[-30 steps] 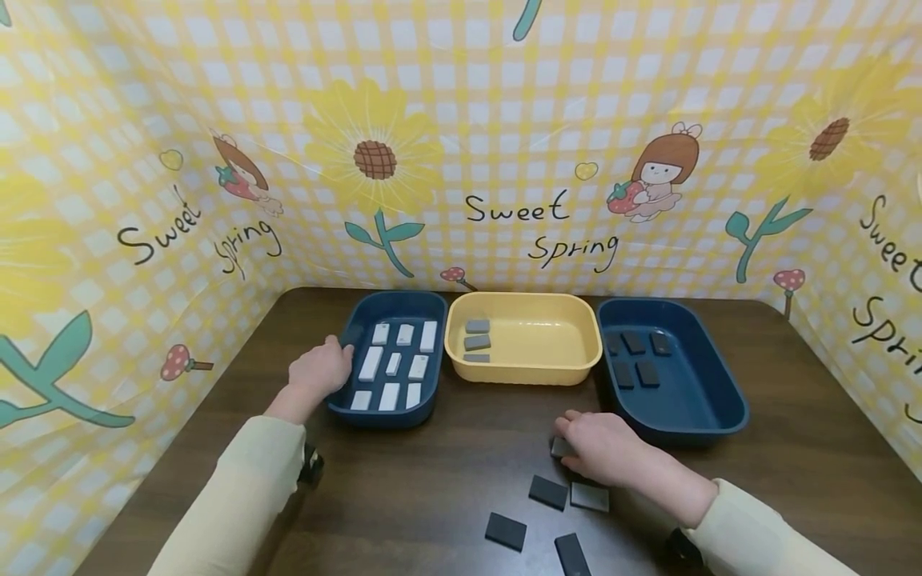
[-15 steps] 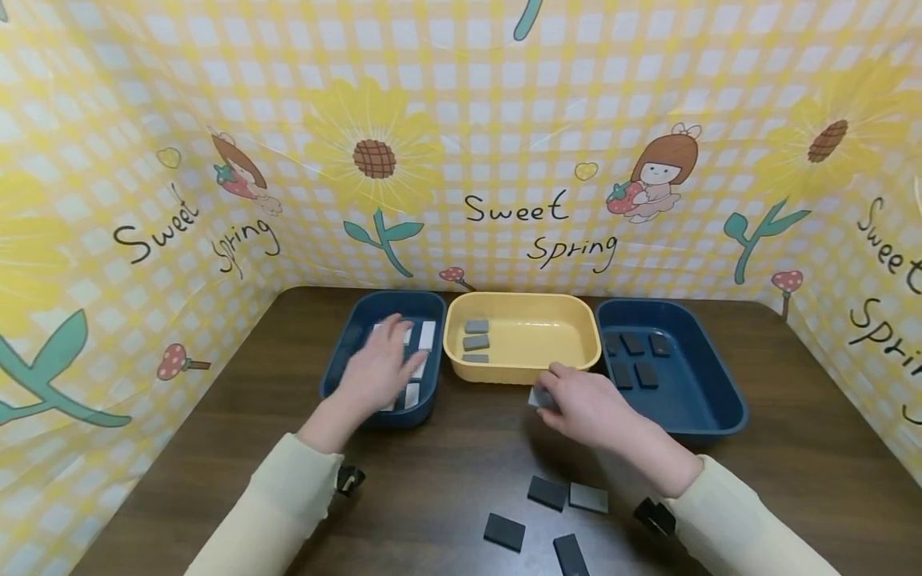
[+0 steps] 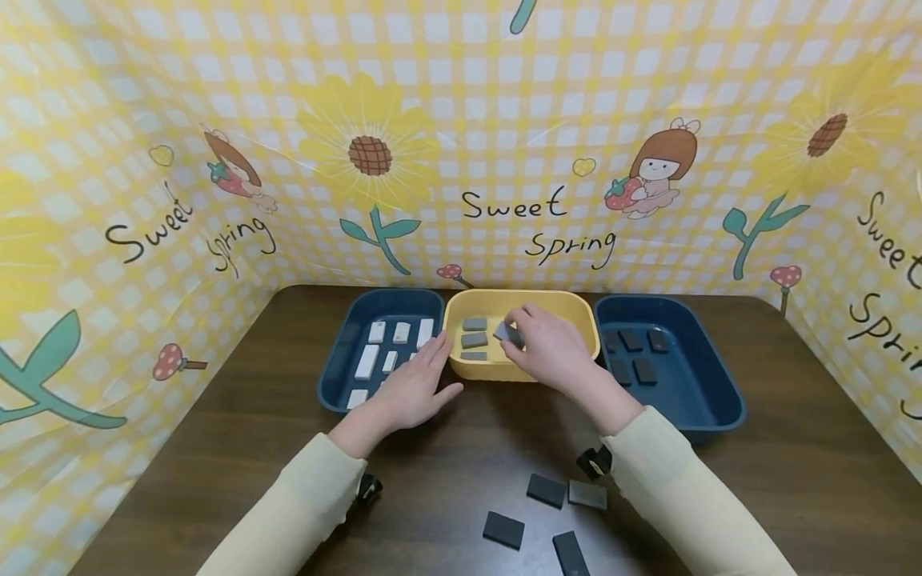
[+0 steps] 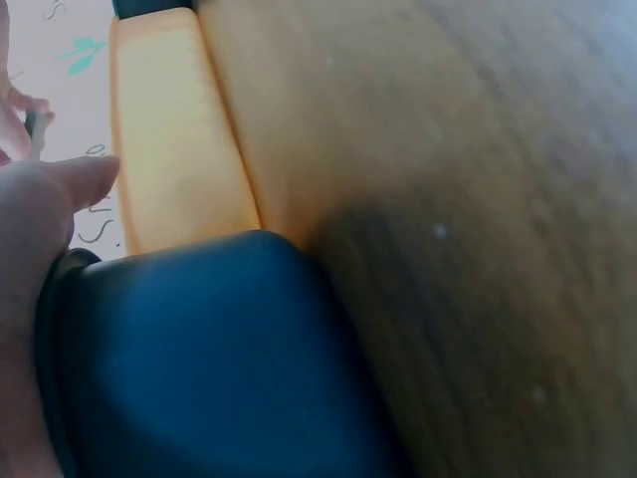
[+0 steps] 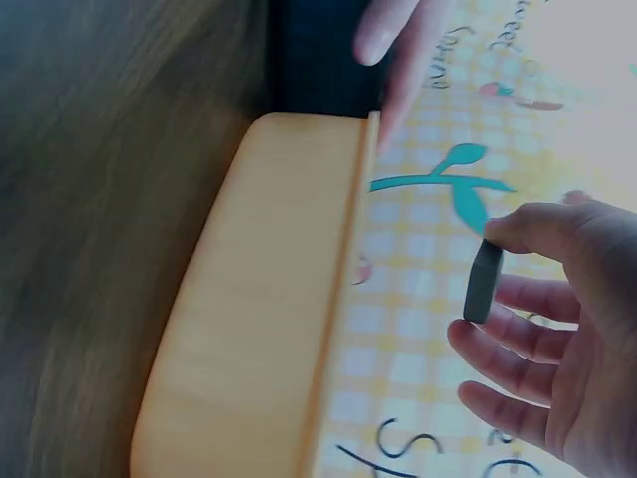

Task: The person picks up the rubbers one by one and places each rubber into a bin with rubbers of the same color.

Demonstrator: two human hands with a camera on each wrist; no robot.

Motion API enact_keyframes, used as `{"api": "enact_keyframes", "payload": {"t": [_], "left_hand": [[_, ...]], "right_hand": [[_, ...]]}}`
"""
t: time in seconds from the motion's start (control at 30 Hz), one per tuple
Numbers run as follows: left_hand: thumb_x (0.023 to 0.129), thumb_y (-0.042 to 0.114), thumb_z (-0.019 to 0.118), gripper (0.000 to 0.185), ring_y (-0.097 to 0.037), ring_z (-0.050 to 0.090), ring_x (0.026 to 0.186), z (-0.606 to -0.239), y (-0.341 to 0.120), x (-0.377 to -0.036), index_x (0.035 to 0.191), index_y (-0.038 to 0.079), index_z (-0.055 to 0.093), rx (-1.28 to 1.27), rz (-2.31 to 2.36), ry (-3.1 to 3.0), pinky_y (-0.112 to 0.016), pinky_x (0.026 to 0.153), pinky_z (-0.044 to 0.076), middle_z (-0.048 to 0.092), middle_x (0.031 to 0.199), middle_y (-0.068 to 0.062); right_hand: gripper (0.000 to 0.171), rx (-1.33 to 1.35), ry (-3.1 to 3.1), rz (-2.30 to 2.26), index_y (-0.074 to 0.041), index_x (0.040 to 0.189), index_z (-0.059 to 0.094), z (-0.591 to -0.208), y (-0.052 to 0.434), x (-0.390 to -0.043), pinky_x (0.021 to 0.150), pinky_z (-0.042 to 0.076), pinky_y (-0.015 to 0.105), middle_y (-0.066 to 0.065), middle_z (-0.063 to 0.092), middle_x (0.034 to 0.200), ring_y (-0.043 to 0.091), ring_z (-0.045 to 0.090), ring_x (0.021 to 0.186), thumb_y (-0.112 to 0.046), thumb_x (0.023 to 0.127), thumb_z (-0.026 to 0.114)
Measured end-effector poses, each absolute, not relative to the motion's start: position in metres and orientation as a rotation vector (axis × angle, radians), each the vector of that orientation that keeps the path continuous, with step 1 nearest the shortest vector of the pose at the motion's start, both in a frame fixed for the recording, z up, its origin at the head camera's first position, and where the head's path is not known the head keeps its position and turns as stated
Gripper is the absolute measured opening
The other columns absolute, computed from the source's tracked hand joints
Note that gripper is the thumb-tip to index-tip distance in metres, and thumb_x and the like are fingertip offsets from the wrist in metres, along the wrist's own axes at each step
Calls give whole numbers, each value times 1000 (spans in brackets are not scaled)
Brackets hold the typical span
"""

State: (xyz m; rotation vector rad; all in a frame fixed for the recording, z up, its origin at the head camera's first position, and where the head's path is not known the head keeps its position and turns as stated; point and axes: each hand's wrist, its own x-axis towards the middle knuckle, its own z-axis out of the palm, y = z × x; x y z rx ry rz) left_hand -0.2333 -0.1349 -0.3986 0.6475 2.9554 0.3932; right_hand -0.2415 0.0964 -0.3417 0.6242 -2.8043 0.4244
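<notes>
While a grey tile (image 3: pixel 507 333) is pinched between the thumb and fingers of the right hand (image 3: pixel 551 349), it is held over the yellow tray (image 3: pixel 585 346), just right of the three grey tiles (image 3: pixel 474 339) lying in a column at that tray's left end. On the right wrist view the same tile (image 5: pixel 482 282) is seen edge-on, clamped at the fingertips above the tray's rim (image 5: pixel 338 299), apart from it.

The left hand (image 3: pixel 414 389) is laid with straight, relaxed fingers over the near right corner of the left blue tray (image 3: pixel 338 376), and nothing is grasped by it; its fingertips reach toward the yellow tray's left wall. On the left wrist view the blue tray's outer wall (image 4: pixel 219 358) and the yellow tray beside it (image 4: pixel 174 149) are shown, touching or nearly so. White tiles (image 3: pixel 367 362) are spread in rows inside the left blue tray, some hidden under the hand.

Five dark tiles (image 3: pixel 634 352) are set in the far left part of the right blue tray (image 3: pixel 713 400). On the brown table (image 3: pixel 216 416), near the front edge, four loose tiles (image 3: pixel 547 512) are scattered: three dark and one grey. Both forearms are covered by cream sleeves (image 3: pixel 302 512).
</notes>
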Motion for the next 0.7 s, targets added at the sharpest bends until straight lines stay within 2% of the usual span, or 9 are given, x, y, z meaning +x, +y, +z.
{"api": "enact_keyframes", "payload": {"t": [0.17,0.33,0.53,0.7], "left_hand": [[98,45,51,80,-24,12,146,-402,-136,-233,155,6,12,639,386,2960,-44,113,21,6,162,-8],[98,45,50,78,-23,12,146,-403,-135,-234,156,7,14,622,352,2981,-47,112,23,8,162,-7],[98,43,52,77,-24,16,146,-402,-135,-233,155,6,17,651,334,3012,-46,111,25,11,161,-9],[98,41,53,76,-24,18,145,-402,-135,-231,154,4,18,666,344,3010,-44,112,24,12,161,-10]], "right_hand": [[30,503,-2894,471,-9,110,63,-350,89,-267,59,46,32,4,57,93,18,54,72,-32,91,67],[29,429,-2958,526,-8,111,63,-362,92,-288,63,46,35,7,57,95,21,55,74,-30,92,65],[25,435,-3084,589,-8,108,68,-369,95,-302,70,48,38,6,63,97,21,58,79,-27,91,68],[19,514,-3227,609,-9,102,72,-374,93,-308,72,48,37,5,68,99,21,57,77,-22,88,69]]}}
